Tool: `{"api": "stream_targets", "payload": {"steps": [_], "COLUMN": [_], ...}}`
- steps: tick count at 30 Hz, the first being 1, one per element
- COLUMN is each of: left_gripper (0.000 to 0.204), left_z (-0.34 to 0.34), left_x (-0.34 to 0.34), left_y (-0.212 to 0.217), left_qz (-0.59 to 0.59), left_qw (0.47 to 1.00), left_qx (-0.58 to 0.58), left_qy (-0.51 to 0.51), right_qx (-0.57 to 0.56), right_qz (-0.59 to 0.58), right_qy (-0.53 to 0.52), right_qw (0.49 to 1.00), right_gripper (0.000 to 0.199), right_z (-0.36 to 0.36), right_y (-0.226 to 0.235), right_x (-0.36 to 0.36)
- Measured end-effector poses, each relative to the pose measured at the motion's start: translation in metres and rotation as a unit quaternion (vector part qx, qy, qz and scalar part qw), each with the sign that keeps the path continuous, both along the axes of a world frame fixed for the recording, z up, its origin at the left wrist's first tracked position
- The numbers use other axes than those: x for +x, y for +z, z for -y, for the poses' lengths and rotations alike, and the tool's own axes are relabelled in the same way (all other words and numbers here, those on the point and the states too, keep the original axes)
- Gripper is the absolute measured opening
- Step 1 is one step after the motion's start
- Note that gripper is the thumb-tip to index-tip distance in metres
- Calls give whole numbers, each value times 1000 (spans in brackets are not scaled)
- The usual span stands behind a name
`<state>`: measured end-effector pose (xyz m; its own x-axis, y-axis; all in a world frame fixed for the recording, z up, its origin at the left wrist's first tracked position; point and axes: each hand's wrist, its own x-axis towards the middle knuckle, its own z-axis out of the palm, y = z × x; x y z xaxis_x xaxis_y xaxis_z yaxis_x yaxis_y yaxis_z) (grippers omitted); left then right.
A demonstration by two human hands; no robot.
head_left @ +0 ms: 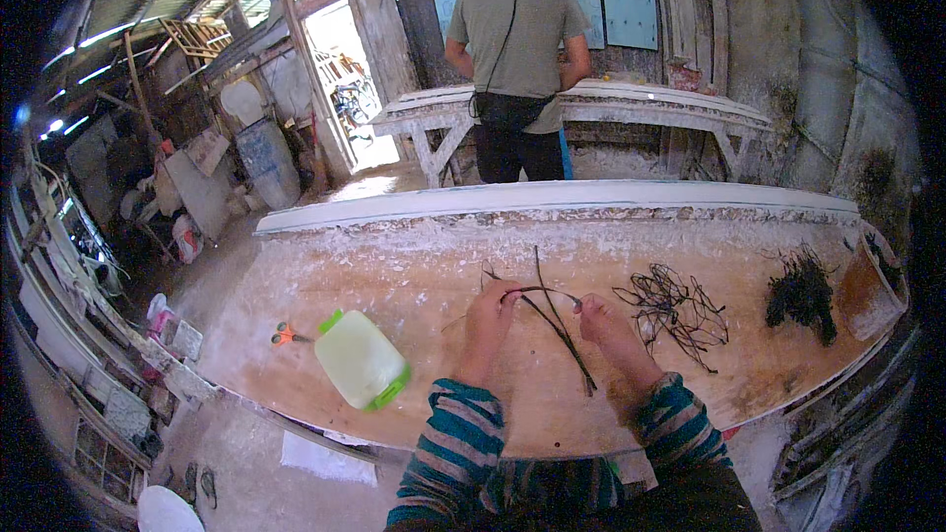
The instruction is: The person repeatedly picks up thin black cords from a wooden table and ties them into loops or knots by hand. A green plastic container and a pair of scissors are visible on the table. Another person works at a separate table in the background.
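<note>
My left hand (491, 318) pinches a thin dark cord (537, 289), and my right hand (607, 327) is closed on its other end. The cord arcs between my fingertips above the wooden tabletop (473, 424). Below it, several longer dark strips (567, 337) lie crossed on the wood. To the right of my right hand spreads a loose tangle of thin black strands (678, 307). On the left sit a translucent plastic container (361, 360) with green clips and orange-handled scissors (286, 335).
A dense black bunch of strands (802, 294) lies at the right beside a stained tub (871, 288). A raised white ledge (552, 199) runs along the table's far edge. Beyond it, a person (522, 34) stands facing away at a white-topped workbench (660, 103).
</note>
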<state>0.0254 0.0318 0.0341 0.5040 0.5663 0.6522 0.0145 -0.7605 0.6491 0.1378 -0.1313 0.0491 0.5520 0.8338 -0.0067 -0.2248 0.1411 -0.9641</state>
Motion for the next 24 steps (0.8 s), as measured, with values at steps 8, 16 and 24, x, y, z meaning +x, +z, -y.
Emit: {"api": "stream_targets", "payload": {"steps": [8,16,24], "left_gripper": [13,14,16], "left_z": [-10,-15,-19], "left_x": [-8,-10,-7], "left_y": [-3,-12,-25], "left_qz": [-2,-28,-106], "left_qw": [1000,999,993], "left_qx": [-22,-39,-49], "left_qy": [-20,-6,-34], "right_qx": [97,237,300], "right_qz": [-114,-146,-166], "right_qy": [-28,37,20], "right_qw": [988,960,939], "right_gripper": [21,21,25], "right_z": [3,10,21], "right_y": [-18,-12,2], "right_x": [38,54,59]}}
